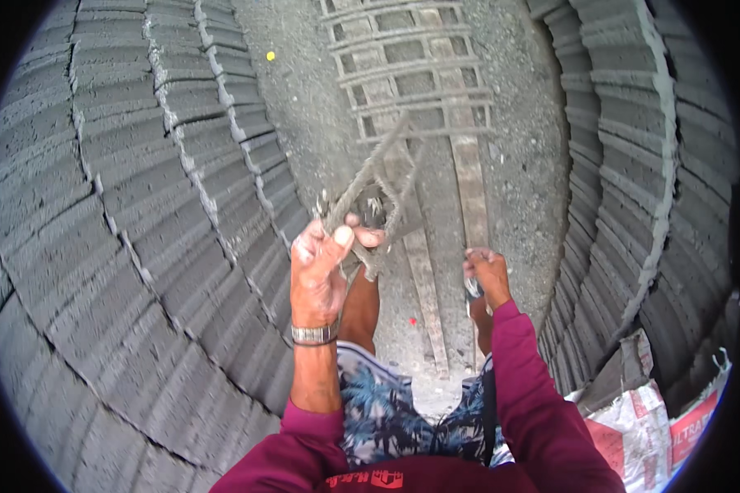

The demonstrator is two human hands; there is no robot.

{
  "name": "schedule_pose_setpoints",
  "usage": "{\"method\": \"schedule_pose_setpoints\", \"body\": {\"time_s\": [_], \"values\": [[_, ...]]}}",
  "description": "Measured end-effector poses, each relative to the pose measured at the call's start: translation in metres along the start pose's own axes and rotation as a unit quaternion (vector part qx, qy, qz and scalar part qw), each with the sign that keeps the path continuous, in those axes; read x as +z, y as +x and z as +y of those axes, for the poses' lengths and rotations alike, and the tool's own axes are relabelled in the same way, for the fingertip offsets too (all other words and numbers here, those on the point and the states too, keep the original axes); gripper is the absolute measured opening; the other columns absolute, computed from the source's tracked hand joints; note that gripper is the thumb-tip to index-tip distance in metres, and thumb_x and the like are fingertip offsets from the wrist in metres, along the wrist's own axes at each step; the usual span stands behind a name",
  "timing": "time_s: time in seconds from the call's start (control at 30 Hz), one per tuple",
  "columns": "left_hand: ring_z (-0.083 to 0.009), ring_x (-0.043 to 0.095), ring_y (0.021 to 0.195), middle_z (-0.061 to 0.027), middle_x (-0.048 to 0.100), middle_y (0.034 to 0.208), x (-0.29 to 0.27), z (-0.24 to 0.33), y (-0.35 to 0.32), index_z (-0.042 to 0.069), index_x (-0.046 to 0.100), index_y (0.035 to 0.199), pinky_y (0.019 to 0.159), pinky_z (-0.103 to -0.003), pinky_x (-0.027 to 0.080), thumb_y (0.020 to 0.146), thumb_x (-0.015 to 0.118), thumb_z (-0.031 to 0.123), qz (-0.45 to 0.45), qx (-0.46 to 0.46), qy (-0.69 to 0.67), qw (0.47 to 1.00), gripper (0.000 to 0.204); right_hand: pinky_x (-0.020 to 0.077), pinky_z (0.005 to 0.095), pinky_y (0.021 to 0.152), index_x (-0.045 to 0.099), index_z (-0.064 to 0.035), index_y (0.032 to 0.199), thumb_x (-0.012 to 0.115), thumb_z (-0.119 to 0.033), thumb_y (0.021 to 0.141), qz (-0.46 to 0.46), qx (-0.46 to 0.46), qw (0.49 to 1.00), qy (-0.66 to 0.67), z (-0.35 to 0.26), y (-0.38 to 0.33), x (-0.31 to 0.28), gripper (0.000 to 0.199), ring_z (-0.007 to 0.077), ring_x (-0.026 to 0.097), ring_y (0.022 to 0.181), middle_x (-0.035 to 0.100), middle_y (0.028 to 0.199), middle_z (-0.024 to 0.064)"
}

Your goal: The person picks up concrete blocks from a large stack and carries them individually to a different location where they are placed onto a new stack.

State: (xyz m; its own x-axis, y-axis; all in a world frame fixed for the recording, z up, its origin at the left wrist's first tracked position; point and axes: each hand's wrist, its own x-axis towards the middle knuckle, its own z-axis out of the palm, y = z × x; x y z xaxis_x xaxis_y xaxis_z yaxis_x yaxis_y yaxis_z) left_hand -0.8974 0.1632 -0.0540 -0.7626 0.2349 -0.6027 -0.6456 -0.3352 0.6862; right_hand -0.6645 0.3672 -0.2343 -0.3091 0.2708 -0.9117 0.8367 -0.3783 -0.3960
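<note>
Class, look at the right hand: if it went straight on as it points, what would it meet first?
The right hand would probably meet the long flat strip on the ground ahead of it, though depth is unclear and it may pass above.

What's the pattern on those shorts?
The shorts have a blue-and-white palm-tree print, seen in the head view.

left hand [325, 259] is gripping crusted frame [357, 185] | right hand [490, 275] is curling | grey ridged stacks [131, 214] are flanking
</note>
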Motion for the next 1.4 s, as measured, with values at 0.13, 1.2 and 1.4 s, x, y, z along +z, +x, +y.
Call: {"method": "schedule_pose_setpoints", "body": {"time_s": [0.13,1.2,1.4], "values": [[-0.0231,0.067,0.088,-0.0172,0.07,0.093,-0.046,0.012,0.035,-0.004,0.054,0.113,0.087,-0.034,0.05,0.085,0.071,0.005,0.06,0.011,0.001,0.998,0.034,0.0516,0.0287,0.063,0.069,-0.0019,0.095,0.063,-0.023,0.09,0.03,-0.025,0.996,-0.077,-0.057,0.044,0.071,0.022,0.011,0.062,0.068,0.068,0.077,0.0054],[-0.0175,0.055,0.064,-0.0079,0.059,0.073,-0.163,0.028,0.134,-0.008,0.059,0.103,0.101,-0.041,0.043,0.095,0.063,0.021,0.262,0.034,0.039,0.964,0.031,0.051,0.0516,0.077,0.068,0.0031,0.078,0.076,-0.03,0.075,0.176,-0.267,0.902,-0.29,-0.245,0.243,0.351,0.035,0.0452,0.066,0.082,0.068,0.084,0.0269],[-0.0172,0.055,0.064,-0.0078,0.059,0.072,-0.151,0.032,0.146,-0.008,0.059,0.102,0.099,-0.04,0.044,0.094,0.065,0.022,0.243,0.025,0.043,0.969,0.032,0.0517,0.0516,0.075,0.067,0.0038,0.074,0.077,-0.029,0.072,0.233,-0.268,0.9,-0.254,-0.285,0.286,0.361,0.034,0.0464,0.066,0.083,0.068,0.084,0.0286]]}}
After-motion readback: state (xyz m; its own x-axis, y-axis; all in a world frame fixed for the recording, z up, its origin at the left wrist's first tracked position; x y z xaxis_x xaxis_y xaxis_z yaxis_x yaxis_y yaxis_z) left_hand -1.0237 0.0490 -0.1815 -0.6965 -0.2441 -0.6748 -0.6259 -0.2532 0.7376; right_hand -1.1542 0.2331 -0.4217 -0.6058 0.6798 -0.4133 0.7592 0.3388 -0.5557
